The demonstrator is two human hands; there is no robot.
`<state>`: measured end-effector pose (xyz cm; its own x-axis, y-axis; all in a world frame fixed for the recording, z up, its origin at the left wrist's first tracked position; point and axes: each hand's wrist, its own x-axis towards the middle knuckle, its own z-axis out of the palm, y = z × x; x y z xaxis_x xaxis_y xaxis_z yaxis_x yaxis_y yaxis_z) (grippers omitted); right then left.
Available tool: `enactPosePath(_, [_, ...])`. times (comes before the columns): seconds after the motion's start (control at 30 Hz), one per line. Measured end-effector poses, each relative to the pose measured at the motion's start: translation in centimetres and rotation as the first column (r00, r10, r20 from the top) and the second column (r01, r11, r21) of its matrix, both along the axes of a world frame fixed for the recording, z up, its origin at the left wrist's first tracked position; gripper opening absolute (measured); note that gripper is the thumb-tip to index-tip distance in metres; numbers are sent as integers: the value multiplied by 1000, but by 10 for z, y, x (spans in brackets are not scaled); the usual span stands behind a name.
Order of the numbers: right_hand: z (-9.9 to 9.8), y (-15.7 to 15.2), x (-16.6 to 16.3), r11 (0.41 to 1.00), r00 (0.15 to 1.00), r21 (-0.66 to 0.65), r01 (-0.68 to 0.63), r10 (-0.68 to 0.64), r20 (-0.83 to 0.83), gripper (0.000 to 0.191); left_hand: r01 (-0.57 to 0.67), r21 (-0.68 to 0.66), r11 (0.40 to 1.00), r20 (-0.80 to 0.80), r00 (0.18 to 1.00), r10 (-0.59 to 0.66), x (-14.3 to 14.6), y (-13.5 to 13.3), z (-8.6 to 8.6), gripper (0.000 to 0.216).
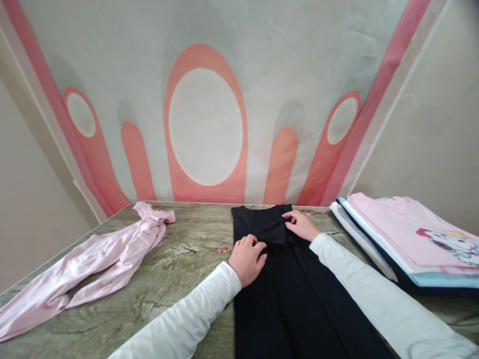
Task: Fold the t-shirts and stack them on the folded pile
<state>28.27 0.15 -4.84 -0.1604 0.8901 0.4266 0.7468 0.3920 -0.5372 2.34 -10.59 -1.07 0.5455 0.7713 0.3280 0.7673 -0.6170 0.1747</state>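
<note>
A long black garment (269, 299) lies on the wood-patterned table, running from the far edge toward me. Its far end is folded over into a short flap with a slightly curved top edge. My left hand (247, 260) rests at the garment's left side by the flap's lower edge, fingers curled and closed on the cloth. At the upper right side of the flap, my right hand (302, 226) has thumb and forefinger close together on the fabric's edge. The fingertips of both hands are partly hidden.
Pink leggings or trousers (112, 259) lie crumpled along the table's left side. On the right stands a stack of folded clothes (404, 234), with a pink printed shirt on top. A grey and coral patterned backdrop (262, 50) rises behind the wood-patterned table (179, 289).
</note>
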Motion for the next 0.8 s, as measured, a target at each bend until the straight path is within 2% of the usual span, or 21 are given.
enactPosePath(0.23, [-3, 4, -4, 1000, 999, 4, 27, -27, 27, 24, -4, 9, 1000, 7, 1000, 4, 0, 0, 0, 25])
enactPosePath(0.4, [-6, 7, -2, 998, 997, 68, -3, -2, 74, 24, 0, 13, 1000, 3, 1000, 0, 1, 0, 0, 25])
enactPosePath(0.5, [-8, 11, 0, 993, 995, 107, 49, -58, 77, 26, 3, 3, 1000, 5, 1000, -3, 1, 0, 0, 24])
enactPosePath(0.63, [-9, 15, 2, 985, 982, 82, 152, -160, 102, 25, 2, -20, 1000, 6, 1000, -2, 2, 0, 2, 22])
enactPosePath(0.8, [-9, 12, -3, 985, 982, 87, 151, -159, 99, 20, -3, -35, 999, 24, 1000, 3, 2, -1, 2, 22])
